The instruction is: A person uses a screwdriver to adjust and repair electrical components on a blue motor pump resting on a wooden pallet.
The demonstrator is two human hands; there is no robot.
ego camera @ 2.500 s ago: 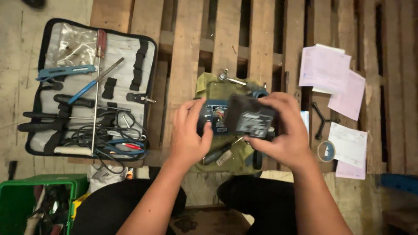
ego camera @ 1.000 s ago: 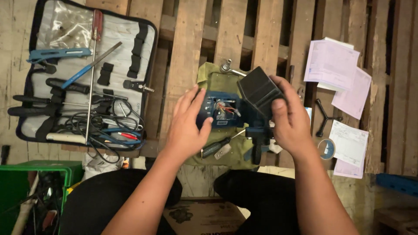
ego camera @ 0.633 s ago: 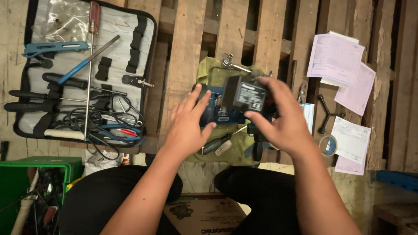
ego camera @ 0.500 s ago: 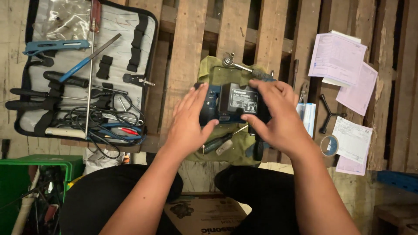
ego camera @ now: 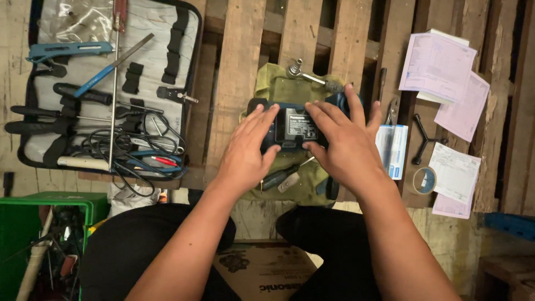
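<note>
Left hand (ego camera: 243, 155) and right hand (ego camera: 343, 146) pressed flat, fingers spread open and gripping nothing, upon dark blue device (ego camera: 295, 129) lying on green cloth (ego camera: 277, 89) atop wooden pallet (ego camera: 237, 72), open tool case (ego camera: 106, 89) well apart.

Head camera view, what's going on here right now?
A seated person presses both hands, left hand and right hand, onto a dark blue device lying on a green cloth over a wooden pallet. An open tool case lies to the left, papers to the right.
</note>
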